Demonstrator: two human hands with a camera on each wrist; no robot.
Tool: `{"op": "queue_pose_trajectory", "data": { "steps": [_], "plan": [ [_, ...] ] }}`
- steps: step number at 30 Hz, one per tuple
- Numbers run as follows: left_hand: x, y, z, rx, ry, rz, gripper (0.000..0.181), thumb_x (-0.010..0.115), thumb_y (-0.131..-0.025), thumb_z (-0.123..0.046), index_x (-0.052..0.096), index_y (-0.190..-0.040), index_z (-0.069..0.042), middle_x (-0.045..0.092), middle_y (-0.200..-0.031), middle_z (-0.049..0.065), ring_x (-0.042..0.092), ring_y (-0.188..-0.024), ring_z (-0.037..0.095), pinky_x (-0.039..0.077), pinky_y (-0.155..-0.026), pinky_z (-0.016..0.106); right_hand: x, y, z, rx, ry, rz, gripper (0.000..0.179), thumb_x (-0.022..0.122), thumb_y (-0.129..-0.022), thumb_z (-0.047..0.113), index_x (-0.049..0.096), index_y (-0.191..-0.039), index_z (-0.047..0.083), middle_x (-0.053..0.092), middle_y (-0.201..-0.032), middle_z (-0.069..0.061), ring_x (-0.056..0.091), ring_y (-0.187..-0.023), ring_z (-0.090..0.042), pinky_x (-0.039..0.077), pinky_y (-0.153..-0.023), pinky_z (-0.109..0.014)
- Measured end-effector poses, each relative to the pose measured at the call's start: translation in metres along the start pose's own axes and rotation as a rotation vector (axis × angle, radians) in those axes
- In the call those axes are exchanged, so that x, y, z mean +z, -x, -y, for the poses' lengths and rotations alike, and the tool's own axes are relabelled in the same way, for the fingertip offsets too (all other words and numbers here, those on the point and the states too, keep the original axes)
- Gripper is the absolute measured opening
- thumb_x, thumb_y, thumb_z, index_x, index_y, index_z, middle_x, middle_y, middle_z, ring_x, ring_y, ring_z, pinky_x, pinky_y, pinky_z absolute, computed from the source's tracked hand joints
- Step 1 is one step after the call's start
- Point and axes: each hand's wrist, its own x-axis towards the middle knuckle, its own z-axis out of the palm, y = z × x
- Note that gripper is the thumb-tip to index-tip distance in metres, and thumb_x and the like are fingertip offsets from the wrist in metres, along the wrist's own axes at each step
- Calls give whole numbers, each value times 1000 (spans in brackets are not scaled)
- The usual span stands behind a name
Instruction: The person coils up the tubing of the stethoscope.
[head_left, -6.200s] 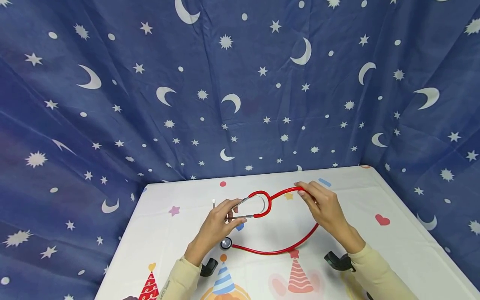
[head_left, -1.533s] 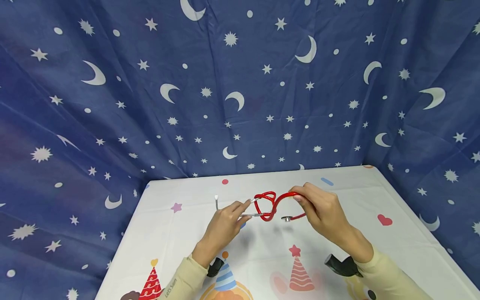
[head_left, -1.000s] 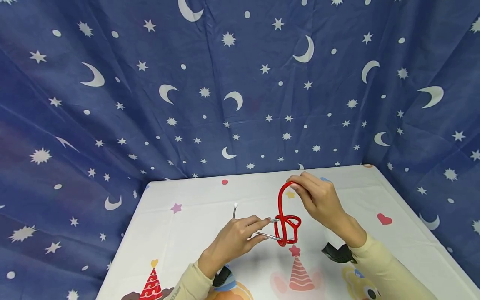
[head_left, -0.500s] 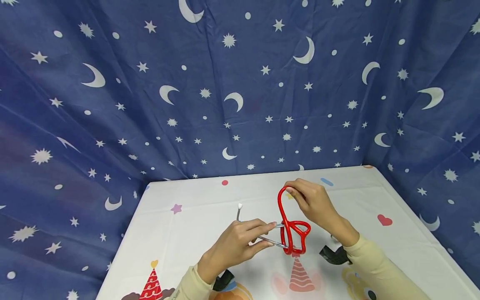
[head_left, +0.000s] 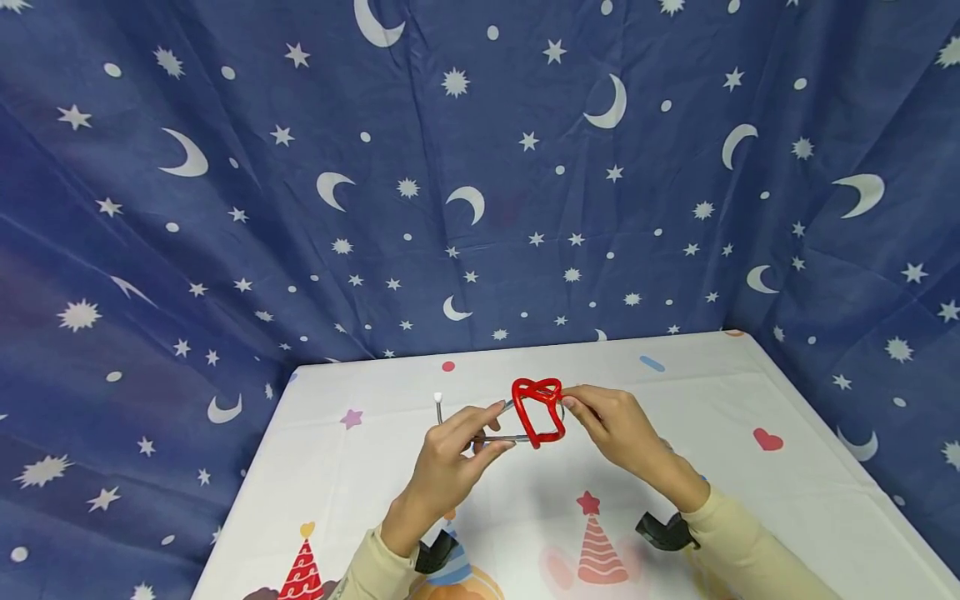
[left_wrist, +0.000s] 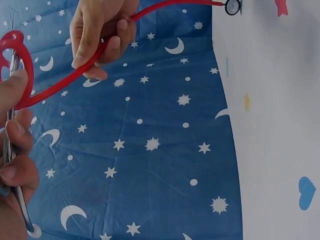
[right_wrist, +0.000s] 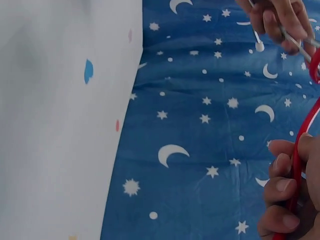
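A stethoscope with red tubing (head_left: 551,398) is held up above the table between both hands. My left hand (head_left: 442,462) holds its metal ear tubes, and one white ear tip (head_left: 438,397) sticks up behind the fingers. The red tubing is wound round the ear tubes and makes a loop there. Just right of that loop, my right hand (head_left: 618,429) grips the tubing between thumb and fingers. In the left wrist view the rest of the tubing runs past the right hand to the round chest piece (left_wrist: 233,6), which the right hand and arm mostly hide in the head view.
A white tablecloth (head_left: 360,475) printed with party hats and small shapes covers the table. Blue curtains (head_left: 480,250) with moons and stars hang at the back and sides. A black wrist camera mount (head_left: 663,531) sits at the right wrist, another (head_left: 435,552) at the left.
Earlier the tubing ran straight off the ear tubes; now it is wrapped round them. Over the last half second both hands moved up and left, and the right hand came down close to the loop.
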Motion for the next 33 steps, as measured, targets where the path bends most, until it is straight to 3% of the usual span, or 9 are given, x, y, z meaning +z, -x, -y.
{"op": "queue_pose_trajectory", "data": {
  "steps": [5, 9, 16, 25, 31, 33],
  "plan": [
    [1, 2, 3, -83, 18, -62, 48, 82, -75, -2, 66, -121, 1, 66, -84, 7, 49, -57, 8, 40, -52, 10, 7, 6, 8, 18, -25, 22, 15, 69, -91, 10, 73, -104, 5, 70, -80, 5, 58, -67, -2, 58, -69, -27],
    [3, 3, 5, -144, 31, -114, 48, 82, -74, 0, 66, -120, 3, 66, -83, 8, 48, -56, 9, 39, -48, 17, 14, 11, 14, 38, -77, 71, 19, 64, -96, 16, 71, -109, 5, 70, -85, 3, 50, -66, 0, 48, -58, -17],
    [1, 4, 6, -279, 67, -207, 46, 81, -77, -4, 66, -120, 4, 67, -83, 9, 49, -56, 7, 37, -48, 14, 21, 20, 17, 82, -130, 110, 21, 64, -95, 17, 69, -113, 5, 56, -71, 10, 39, -57, 4, 40, -49, -14],
    [-7, 3, 11, -489, 56, -316, 42, 78, -83, -8, 66, -122, 0, 68, -84, 10, 56, -62, 5, 47, -55, 14, 22, 32, 19, 83, -136, 115, 24, 65, -95, 14, 68, -116, 5, 63, -81, 9, 41, -61, 4, 40, -51, -13],
    [-16, -12, -4, -512, 8, -351, 39, 77, -79, 4, 66, -117, 7, 67, -80, 16, 54, -60, 9, 46, -53, 15, 19, 39, 21, 80, -152, 91, 22, 68, -92, 11, 69, -113, 5, 59, -78, 11, 37, -58, 6, 38, -47, -12],
    [-14, -9, 1, -510, -2, -347, 39, 78, -79, 4, 66, -116, 8, 67, -80, 17, 54, -59, 11, 44, -52, 15, 18, 40, 23, 64, -167, 81, 20, 69, -91, 11, 70, -110, 6, 58, -76, 11, 38, -58, 6, 38, -47, -11]
  ]
}}
